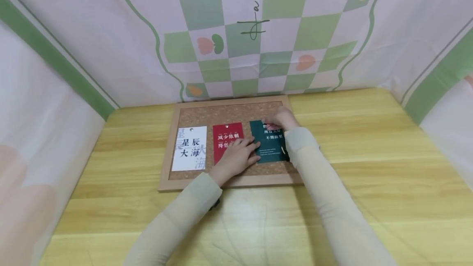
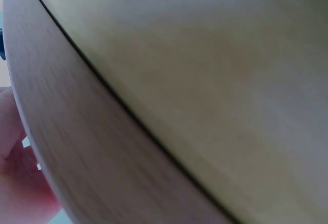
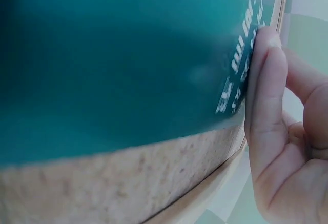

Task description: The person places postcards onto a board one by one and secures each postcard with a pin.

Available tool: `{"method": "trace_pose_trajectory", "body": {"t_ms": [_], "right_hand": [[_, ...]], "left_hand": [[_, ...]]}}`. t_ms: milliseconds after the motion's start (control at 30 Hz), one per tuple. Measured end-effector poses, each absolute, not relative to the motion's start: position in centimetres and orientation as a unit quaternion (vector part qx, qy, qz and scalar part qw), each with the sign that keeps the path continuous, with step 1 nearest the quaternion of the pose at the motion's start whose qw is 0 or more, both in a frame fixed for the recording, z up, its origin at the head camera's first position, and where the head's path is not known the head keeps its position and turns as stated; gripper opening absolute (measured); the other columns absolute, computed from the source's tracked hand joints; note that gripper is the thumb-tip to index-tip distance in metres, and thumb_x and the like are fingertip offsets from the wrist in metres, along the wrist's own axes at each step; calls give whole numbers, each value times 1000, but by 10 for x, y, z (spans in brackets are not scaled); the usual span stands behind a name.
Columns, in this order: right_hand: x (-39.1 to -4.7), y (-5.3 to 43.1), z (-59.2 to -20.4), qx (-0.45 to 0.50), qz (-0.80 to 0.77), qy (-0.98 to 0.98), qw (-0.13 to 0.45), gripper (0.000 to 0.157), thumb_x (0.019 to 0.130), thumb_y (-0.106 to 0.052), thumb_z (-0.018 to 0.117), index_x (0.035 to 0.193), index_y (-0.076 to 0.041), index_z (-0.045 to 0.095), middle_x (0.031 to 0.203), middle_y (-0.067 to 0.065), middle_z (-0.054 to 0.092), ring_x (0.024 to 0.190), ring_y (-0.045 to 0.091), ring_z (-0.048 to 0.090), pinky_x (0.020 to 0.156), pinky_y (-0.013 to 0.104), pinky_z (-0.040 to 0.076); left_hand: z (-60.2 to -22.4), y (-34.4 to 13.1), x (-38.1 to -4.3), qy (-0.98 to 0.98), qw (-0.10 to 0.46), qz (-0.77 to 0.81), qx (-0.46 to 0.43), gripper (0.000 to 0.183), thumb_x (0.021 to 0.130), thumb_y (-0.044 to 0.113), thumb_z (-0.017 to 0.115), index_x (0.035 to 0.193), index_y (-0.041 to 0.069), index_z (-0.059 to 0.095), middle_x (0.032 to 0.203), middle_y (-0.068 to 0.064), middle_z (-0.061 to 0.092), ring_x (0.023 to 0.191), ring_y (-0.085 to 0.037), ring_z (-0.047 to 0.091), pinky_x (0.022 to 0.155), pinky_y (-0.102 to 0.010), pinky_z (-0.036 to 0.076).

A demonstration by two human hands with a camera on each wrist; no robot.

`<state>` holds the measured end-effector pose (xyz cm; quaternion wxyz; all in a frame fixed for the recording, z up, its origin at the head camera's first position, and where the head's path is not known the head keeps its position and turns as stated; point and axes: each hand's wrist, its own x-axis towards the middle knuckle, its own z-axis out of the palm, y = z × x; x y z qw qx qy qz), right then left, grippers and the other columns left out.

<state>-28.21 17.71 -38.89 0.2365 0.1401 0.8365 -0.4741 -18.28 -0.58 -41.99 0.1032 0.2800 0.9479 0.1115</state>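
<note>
A dark green card with white writing lies on the cork board, at its right side. My left hand rests with spread, extended fingers on the green card's left edge and overlaps the lower part of a red card. Over the green card's upper edge, my right hand brings thumb and finger close together at the printed characters. In the right wrist view, fingertips meet right at the card's face; I cannot tell whether a small thing sits between them.
A white card hangs at the board's left, with a silver tack at its top; another tack marks the red card. The board's wooden frame lies on a yellow wood-grain table, before a patterned cloth backdrop.
</note>
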Motion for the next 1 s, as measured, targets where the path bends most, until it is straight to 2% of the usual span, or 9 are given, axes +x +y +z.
{"method": "trace_pose_trajectory", "body": {"t_ms": [133, 200, 400, 467, 633, 667, 933, 967, 1000], "right_hand": [[-281, 174, -387, 140, -450, 851, 232, 42, 92, -18, 63, 121, 10, 53, 53, -4, 61, 46, 3, 60, 56, 18, 56], [-281, 172, -386, 138, -426, 865, 227, 52, 92, -19, 63, 132, 10, 46, 54, -5, 60, 46, 2, 59, 56, 18, 55], [-278, 165, -380, 134, -341, 906, 211, 42, 93, -24, 62, 123, 6, 57, 53, -4, 58, 47, 5, 59, 56, 21, 52], [-278, 165, -379, 133, -333, 908, 216, 45, 93, -25, 62, 125, 6, 55, 53, -4, 58, 46, 5, 59, 56, 21, 52], [-282, 171, -385, 141, -391, 881, 225, 76, 93, -22, 63, 150, 4, 19, 53, -2, 58, 44, 6, 59, 53, 22, 55], [-283, 172, -387, 145, -409, 872, 226, 76, 92, -20, 63, 150, 4, 19, 53, -2, 58, 44, 7, 59, 53, 22, 56], [-281, 175, -390, 163, -451, 845, 236, 95, 92, -19, 63, 153, -7, -10, 55, 0, 57, 43, 7, 58, 52, 22, 56], [-281, 175, -390, 163, -450, 845, 238, 96, 92, -19, 62, 152, -7, -12, 56, 0, 57, 43, 7, 58, 52, 22, 56], [-281, 175, -389, 162, -446, 846, 241, 93, 93, -20, 62, 153, -5, -7, 55, 0, 57, 43, 7, 58, 52, 21, 56]], "left_hand": [[-421, -6, -183, 948, 104, 111, 280, 53, 97, 44, 49, 145, 21, 43, 155, -5, 36, 140, -26, 37, 118, -45, 31], [-421, -7, -183, 948, 105, 111, 279, 53, 97, 45, 49, 145, 21, 43, 155, -5, 36, 140, -26, 36, 118, -45, 31], [-420, -7, -183, 948, 104, 110, 281, 53, 97, 45, 49, 144, 21, 44, 155, -5, 36, 140, -26, 37, 118, -45, 31], [-419, -7, -183, 947, 105, 110, 282, 53, 97, 45, 49, 144, 21, 44, 155, -5, 36, 140, -26, 36, 118, -45, 30], [-419, -7, -184, 947, 104, 109, 284, 53, 97, 44, 50, 145, 21, 43, 155, -5, 36, 140, -26, 37, 118, -45, 31], [-420, -7, -184, 947, 103, 108, 284, 53, 97, 44, 50, 145, 21, 43, 155, -5, 36, 140, -25, 37, 118, -45, 31], [-420, -6, -184, 947, 106, 107, 285, 53, 97, 44, 50, 144, 21, 43, 154, -5, 37, 140, -25, 37, 118, -44, 31], [-420, -6, -184, 947, 107, 107, 284, 53, 97, 44, 50, 145, 21, 43, 154, -5, 36, 140, -26, 37, 118, -44, 31], [-420, -6, -184, 947, 109, 108, 283, 53, 97, 44, 50, 145, 21, 43, 154, -5, 36, 140, -26, 37, 118, -45, 31]]}}
